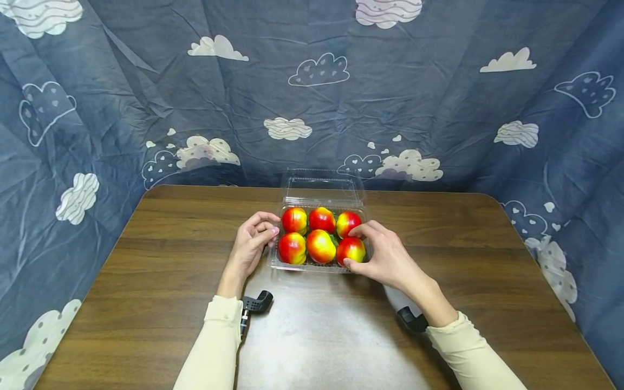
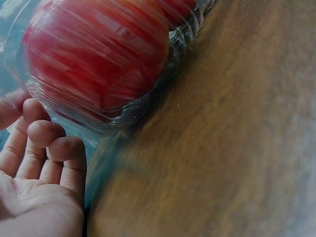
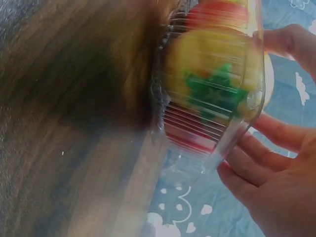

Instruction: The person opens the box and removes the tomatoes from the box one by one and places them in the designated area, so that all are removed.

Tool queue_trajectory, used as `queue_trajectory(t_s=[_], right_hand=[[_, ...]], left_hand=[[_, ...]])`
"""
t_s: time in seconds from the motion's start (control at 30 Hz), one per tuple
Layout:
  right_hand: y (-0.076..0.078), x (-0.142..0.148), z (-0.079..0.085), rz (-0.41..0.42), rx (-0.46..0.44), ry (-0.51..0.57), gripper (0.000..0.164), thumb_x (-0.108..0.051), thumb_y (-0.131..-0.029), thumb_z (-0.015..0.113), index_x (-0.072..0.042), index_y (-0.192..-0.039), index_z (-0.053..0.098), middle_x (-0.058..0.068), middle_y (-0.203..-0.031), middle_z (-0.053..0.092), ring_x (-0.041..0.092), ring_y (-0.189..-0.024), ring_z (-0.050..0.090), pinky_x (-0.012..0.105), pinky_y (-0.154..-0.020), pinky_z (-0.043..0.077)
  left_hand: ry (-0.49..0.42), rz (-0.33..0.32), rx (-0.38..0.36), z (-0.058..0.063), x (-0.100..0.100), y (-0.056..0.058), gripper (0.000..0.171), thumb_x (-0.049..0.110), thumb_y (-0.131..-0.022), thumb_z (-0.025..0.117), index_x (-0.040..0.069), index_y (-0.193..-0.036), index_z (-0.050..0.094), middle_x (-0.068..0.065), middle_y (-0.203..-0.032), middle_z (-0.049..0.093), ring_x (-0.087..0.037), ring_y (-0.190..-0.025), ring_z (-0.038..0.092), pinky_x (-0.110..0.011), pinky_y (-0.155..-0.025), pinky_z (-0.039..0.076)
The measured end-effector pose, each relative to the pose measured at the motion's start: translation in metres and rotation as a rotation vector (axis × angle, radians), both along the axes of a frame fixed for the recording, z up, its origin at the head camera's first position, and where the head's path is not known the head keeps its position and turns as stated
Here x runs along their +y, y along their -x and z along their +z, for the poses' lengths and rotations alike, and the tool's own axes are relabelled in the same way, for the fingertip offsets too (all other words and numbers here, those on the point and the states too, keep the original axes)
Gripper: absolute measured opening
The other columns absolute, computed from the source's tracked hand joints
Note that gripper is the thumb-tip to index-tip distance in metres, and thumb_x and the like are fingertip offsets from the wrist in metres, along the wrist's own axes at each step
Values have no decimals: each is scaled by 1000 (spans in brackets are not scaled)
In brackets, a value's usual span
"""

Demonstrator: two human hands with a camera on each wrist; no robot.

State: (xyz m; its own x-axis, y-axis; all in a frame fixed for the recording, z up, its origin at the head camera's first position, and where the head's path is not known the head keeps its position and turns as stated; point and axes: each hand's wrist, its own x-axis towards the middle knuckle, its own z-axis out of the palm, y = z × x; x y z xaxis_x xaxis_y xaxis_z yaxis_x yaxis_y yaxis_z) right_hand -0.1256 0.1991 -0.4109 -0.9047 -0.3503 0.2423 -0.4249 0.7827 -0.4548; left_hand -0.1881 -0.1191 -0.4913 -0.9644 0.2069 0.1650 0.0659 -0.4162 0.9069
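A clear plastic clamshell box [image 1: 312,268] lies on the table with its lid [image 1: 323,189] raised at the back. Two rows of shiny red-and-yellow round fruits fill it. My right hand [image 1: 390,257] grips the front right fruit [image 1: 352,251], thumb at its near side and index finger at its far side. Through the box wall in the right wrist view, a green star-shaped leaf [image 3: 216,91] shows on a fruit. My left hand [image 1: 249,244] holds the box's left rim with thumb and fingertips. In the left wrist view, its curled fingers [image 2: 47,132] lie beside the ribbed wall.
The brown wooden table [image 1: 170,271] extends on both sides of the box and reflects light in front. A blue cloth [image 1: 322,108] with white clouds hangs behind and at the sides. Black wrist cameras [image 1: 258,301] sit at both cuffs.
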Motion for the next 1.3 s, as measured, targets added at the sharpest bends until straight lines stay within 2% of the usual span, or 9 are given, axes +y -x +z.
queue_trajectory(t_s=[0.23, 0.53, 0.7, 0.9, 1.17, 1.3], right_hand=[[0, 4, 1, 4, 38, 50, 55, -34, -74, 90, -8, -117, 70, 5, -112, 69, 30, -100, 67, 45, -88, 60], [-1, 8, 9, 34, 120, 135, 52, -34, -76, 92, -12, -118, 71, -1, -111, 70, 23, -100, 68, 47, -89, 59], [0, 13, 16, 4, 135, 149, 51, -33, -76, 94, -14, -118, 72, -4, -112, 70, 20, -104, 68, 42, -92, 56], [2, 23, 23, -18, 158, 181, 51, -29, -76, 94, -16, -119, 72, -6, -115, 70, 19, -110, 68, 42, -96, 54], [8, 38, 29, -67, 193, 204, 49, -27, -76, 94, -17, -118, 73, -6, -115, 70, 19, -110, 66, 28, -95, 47], [11, 45, 31, -91, 208, 193, 47, -27, -76, 93, -15, -117, 73, -5, -114, 71, 20, -110, 67, 30, -95, 46]], left_hand=[[0, -1, -6, -1, 1, 1, 22, -12, -95, 60, -2, -115, 61, -1, -79, 66, -11, -68, 56, -19, -59, 46], [-1, -1, -10, 0, 1, 0, 22, -12, -95, 60, -3, -115, 60, 0, -78, 66, -11, -68, 56, -19, -59, 46], [1, 0, -12, -1, 0, 0, 22, -12, -95, 60, -2, -114, 61, 0, -78, 66, -11, -67, 56, -19, -59, 46], [-1, -1, -9, 0, 0, -1, 22, -13, -95, 59, -4, -115, 60, -1, -78, 66, -11, -67, 56, -20, -59, 46], [10, 0, -1, 0, 0, -1, 22, -12, -96, 60, -7, -117, 58, -1, -79, 66, -12, -68, 56, -20, -59, 46], [6, 3, -7, 1, 0, -1, 22, -13, -96, 60, -4, -116, 60, -1, -78, 66, -12, -67, 56, -20, -59, 46]])
